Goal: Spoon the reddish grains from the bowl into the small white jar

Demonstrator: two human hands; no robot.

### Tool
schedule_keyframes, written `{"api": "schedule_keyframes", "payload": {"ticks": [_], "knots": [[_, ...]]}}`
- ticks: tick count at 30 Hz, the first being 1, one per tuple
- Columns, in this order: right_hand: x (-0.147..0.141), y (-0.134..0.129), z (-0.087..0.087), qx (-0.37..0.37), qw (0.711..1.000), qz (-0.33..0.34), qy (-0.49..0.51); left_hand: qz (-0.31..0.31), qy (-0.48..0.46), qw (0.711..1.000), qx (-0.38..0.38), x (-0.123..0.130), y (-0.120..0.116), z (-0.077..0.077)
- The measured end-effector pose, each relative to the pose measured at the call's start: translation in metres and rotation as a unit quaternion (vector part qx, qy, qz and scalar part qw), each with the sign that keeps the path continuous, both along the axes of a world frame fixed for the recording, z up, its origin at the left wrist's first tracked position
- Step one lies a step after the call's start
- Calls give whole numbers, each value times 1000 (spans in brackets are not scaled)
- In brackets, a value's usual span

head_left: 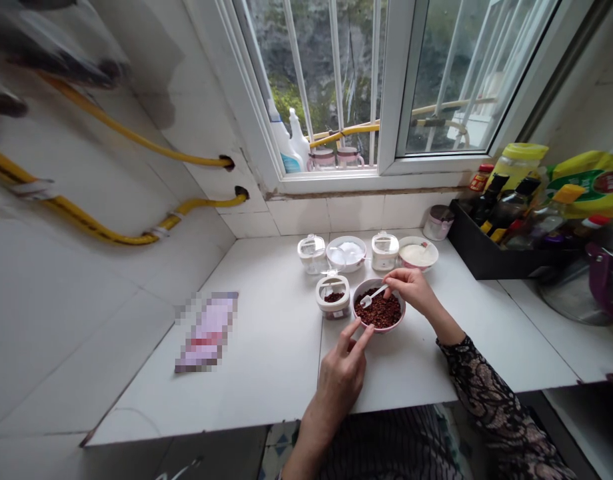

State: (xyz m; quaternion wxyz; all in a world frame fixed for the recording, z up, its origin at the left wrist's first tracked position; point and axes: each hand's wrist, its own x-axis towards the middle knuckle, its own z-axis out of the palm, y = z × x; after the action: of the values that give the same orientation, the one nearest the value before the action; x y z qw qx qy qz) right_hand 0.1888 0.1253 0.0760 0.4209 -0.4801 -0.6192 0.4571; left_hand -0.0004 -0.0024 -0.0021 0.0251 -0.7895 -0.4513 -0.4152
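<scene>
Between the fingertips of my right hand (410,288) is a small white plastic spoon (374,295), its scoop down at the dark reddish-brown peppercorn-like spice (381,313). That spice fills a bowl (386,331) with a pinkish rim. My left hand (344,367) has its index and middle fingers stretched out, their tips touching the bowl's near rim; its other fingers are partly hidden. Just left of the bowl stands a clear seasoning jar (333,308) with a white rim, its lid raised and some of the same spice inside.
Behind are a bowl of white crystals (347,269), a bowl of off-white powder (430,265) and two clear jars, left (311,263) and right (384,260). A black bottle box (481,257) and a metal pot (566,293) stand right. A blurred purple packet (206,337) lies left.
</scene>
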Motion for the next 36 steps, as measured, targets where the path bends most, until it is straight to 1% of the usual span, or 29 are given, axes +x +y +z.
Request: {"api": "schedule_keyframes", "payload": {"ticks": [4,8,11,14,17,19,21,23,25,28,30,33,36], "knots": [[2,2,2,-39,998,-5,41,-4,-3,1000,-2,0,0,0],[3,3,8,-84,994,1,70,-1,-4,1000,3,0,0,0],[-2,0,14,-80,991,-5,109,1,-2,1000,3,1,0,-1],[-15,-6,18,-10,991,-24,129,-1,-4,1000,1,1,1,-1],[-33,-16,16,124,986,-42,101,-3,-2,1000,2,1,1,-1],[-42,-22,12,230,972,-20,41,-3,4,1000,9,1,1,-1],[-46,-27,8,321,946,21,-27,-1,5,1000,18,1,2,-1],[-45,-29,6,367,927,43,-63,2,1,1000,27,2,2,0],[-39,-28,7,357,932,26,-52,3,0,1000,23,2,1,1],[-24,-22,11,290,957,-23,-9,0,3,1000,6,2,1,2],[-12,-16,12,254,967,-29,-9,0,2,1000,2,2,0,1],[3,-8,11,264,962,-33,-59,-2,0,1000,1,1,0,0],[8,-4,6,308,939,-37,-146,-3,3,1000,-4,1,0,-1]]}}
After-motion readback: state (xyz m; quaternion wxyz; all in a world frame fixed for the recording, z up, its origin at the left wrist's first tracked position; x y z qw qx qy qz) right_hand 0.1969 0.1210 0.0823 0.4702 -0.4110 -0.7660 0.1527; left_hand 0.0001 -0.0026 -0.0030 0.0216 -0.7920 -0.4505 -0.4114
